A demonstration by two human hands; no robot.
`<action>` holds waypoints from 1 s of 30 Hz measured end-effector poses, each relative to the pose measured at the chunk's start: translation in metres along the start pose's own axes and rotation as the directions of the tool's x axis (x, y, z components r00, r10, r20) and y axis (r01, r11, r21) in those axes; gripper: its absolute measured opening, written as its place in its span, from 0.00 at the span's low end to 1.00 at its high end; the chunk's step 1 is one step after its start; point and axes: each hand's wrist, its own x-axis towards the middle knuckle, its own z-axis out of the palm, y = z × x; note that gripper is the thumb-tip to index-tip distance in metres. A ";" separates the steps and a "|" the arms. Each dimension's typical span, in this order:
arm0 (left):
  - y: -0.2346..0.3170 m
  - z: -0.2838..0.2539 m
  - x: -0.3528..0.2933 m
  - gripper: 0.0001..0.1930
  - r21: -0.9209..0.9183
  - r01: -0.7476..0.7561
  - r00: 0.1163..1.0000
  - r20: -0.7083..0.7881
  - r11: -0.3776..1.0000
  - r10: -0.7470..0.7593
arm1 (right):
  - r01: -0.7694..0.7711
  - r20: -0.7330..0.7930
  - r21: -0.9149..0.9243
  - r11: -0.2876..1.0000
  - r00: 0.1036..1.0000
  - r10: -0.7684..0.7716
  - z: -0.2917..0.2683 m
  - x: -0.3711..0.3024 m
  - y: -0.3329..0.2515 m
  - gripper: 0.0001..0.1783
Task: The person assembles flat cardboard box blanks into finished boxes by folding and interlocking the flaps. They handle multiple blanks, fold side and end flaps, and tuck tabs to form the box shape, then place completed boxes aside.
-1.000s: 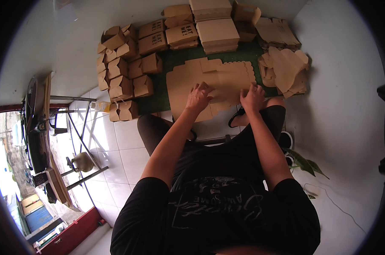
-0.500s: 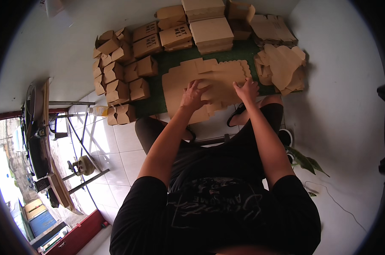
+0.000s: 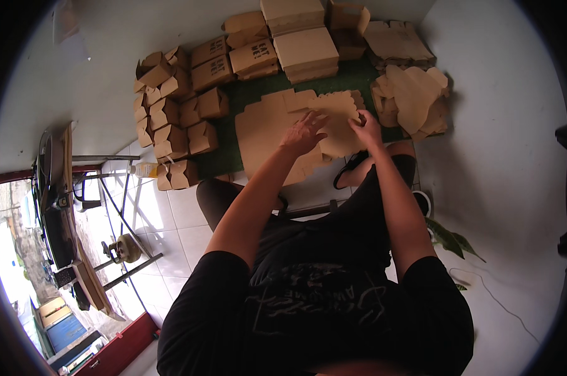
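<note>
Cardboard sheet (image 3: 258,135): brown, largely flat, with stepped tabs and a scalloped right end. Right hand (image 3: 367,130) pinches the scalloped edge; left hand (image 3: 302,135) lies open over the sheet.

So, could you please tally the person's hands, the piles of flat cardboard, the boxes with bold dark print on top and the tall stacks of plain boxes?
Hands: 2 (left hand, right hand)
Flat cardboard piles: 3 (near pile at the hands, right pile, back-right pile)
Print-topped boxes: 3
Tall plain stacks: 2
Total: 10
</note>
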 end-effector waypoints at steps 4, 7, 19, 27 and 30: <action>0.001 0.021 0.023 0.39 0.132 -0.118 0.990 -0.063 0.984 0.127 | 0.033 0.018 0.020 0.999 0.999 -0.033 -0.005 -0.007 0.001 0.29; 0.005 0.032 0.031 0.42 0.141 -0.130 0.982 -0.121 0.981 0.148 | 0.103 -0.017 0.055 0.993 0.995 -0.102 -0.002 -0.009 0.001 0.26; 0.014 0.052 0.030 0.51 0.186 -0.066 0.990 -0.110 0.980 0.087 | -0.319 0.367 0.663 0.677 0.927 0.077 -0.025 -0.001 -0.033 0.33; 0.027 0.060 0.033 0.55 0.226 0.023 0.998 -0.064 0.974 -0.009 | -0.345 0.441 0.668 0.659 0.897 0.023 -0.024 -0.003 -0.043 0.39; 0.028 0.062 0.033 0.55 0.227 0.034 0.998 -0.062 0.973 -0.020 | -0.197 0.388 0.551 0.811 0.921 -0.040 -0.022 -0.010 -0.041 0.40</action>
